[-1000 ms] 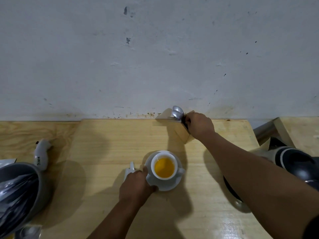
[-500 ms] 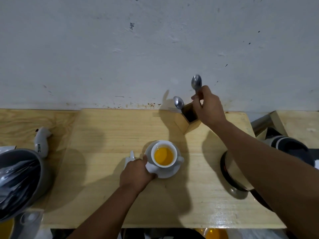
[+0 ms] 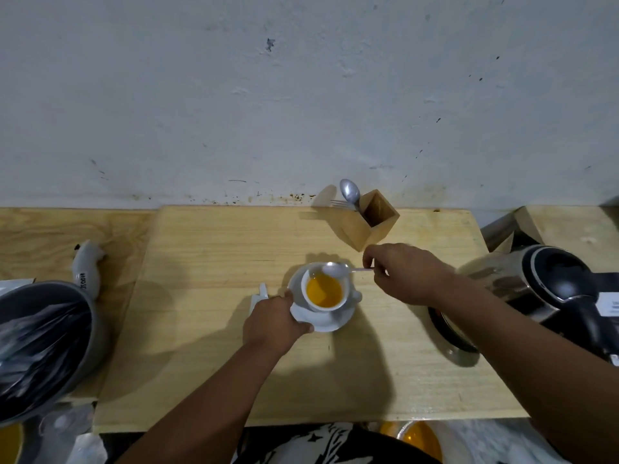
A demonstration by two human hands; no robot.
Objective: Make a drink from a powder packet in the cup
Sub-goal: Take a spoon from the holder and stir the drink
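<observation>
The white ceramic cup point(image 3: 324, 291) is standing on a white saucer point(image 3: 330, 321) mid-board, already holding orange liquid. Stirring is judged outstanding. The saucer is being gripped by the left hand point(image 3: 273, 324); a small steel spoon point(image 3: 338, 270) is being pinched over the rim by the right hand point(image 3: 407, 274). Undissolved powder cannot be made out.
</observation>
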